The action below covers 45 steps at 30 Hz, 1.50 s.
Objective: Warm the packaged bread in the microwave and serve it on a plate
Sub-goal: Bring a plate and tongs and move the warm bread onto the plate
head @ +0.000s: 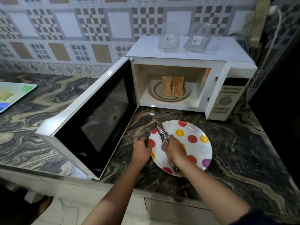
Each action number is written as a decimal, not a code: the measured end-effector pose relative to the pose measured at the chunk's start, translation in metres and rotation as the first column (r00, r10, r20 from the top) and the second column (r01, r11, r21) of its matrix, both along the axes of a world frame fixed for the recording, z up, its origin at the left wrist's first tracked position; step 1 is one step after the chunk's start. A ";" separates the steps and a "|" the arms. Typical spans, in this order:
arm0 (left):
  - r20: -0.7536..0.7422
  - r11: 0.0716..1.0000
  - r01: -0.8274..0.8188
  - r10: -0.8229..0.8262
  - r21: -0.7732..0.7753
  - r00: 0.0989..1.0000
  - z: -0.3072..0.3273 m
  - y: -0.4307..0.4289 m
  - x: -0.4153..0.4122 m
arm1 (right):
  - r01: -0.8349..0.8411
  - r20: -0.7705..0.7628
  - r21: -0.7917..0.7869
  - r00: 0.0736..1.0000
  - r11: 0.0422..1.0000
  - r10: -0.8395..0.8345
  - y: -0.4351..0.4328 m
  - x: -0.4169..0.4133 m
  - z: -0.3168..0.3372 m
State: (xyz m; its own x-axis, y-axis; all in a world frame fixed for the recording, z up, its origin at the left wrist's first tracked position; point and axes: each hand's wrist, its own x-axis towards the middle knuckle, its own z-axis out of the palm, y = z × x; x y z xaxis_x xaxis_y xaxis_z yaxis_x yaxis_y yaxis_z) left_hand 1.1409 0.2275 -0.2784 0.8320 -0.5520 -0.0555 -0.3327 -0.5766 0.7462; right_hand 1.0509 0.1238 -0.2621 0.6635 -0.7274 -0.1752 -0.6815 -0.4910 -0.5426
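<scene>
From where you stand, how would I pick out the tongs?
Find the white microwave with its door open; a polka-dot plate sits on the counter before it. The tongs are over the plate's left part, held by the right hand: the only shiny metal thing.

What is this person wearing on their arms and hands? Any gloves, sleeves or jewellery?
The left hand and right hand are bare: no gloves, and no rings or watch that I can make out. Both forearms are uncovered too. Only a dark blue fabric sleeve edge shows, high on the right arm at the picture's bottom corner.
</scene>
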 end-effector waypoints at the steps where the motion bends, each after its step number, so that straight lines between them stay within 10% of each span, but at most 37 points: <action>1: -0.021 0.998 -0.043 0.043 -0.038 0.999 0.005 -0.004 0.003 | -0.008 0.025 0.000 1.000 1.000 0.008 -0.001 -0.002 0.004; 10: -0.528 0.855 -0.192 -0.108 -0.481 0.842 0.096 -0.054 0.012 | -0.202 0.205 -0.227 0.946 0.953 0.249 -0.030 -0.023 0.064; 29: -0.563 0.673 -0.154 -0.447 -0.724 0.695 0.140 -0.102 -0.014 | -0.041 0.521 0.054 0.854 0.998 0.007 -0.069 -0.055 0.107; 45: -0.667 0.637 -0.343 -0.375 -0.690 0.644 0.130 -0.099 -0.009 | -0.226 0.360 0.229 0.924 0.947 0.133 -0.077 -0.073 0.097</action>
